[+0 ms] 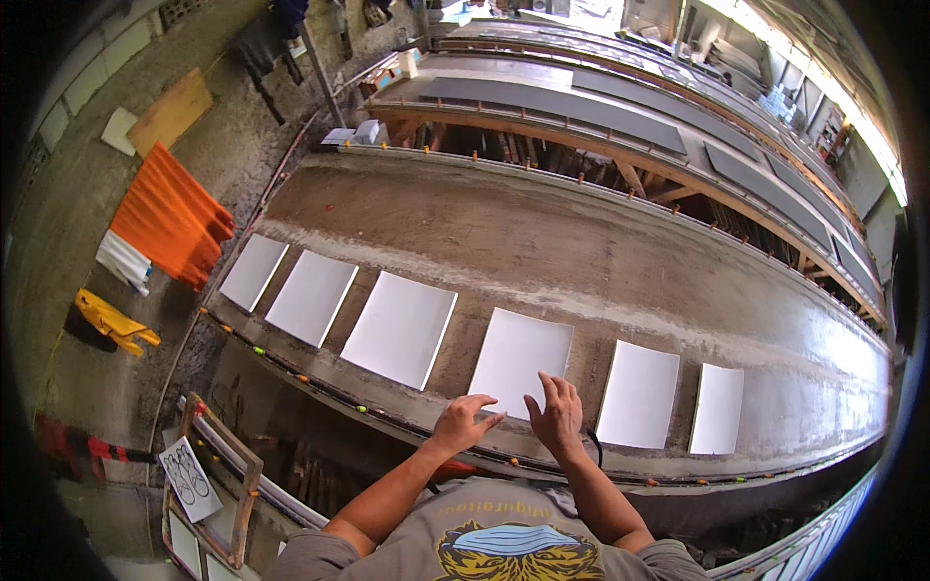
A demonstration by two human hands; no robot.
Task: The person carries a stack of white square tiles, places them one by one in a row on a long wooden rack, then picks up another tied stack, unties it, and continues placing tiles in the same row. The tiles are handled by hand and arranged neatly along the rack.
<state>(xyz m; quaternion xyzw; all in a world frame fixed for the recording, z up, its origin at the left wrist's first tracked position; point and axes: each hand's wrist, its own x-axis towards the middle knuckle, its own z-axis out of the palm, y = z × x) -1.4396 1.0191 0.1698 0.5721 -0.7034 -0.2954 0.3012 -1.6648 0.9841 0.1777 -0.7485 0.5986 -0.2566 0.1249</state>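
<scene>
Several white rectangular sheets lie in a row along the near side of a long grey-brown table (407, 198). Whether each is one thick sheet or a thin stack, I cannot tell. My left hand (465, 423) is at the near left corner of the middle sheet (523, 353), thumb and fingers apart, holding nothing. Over that sheet's near right part is my right hand (557, 414), its fingers spread and empty. Left of them lies a larger-looking sheet (399, 329); to the right is another white sheet (637, 395).
Small coloured markers line the table's near rail (363, 410). Beyond stand more long tables with dark grey panels (552, 105). A wooden frame (247, 494) with a printed paper leans at lower left. Orange cloth (172, 218) and yellow cloth (114, 320) hang at left.
</scene>
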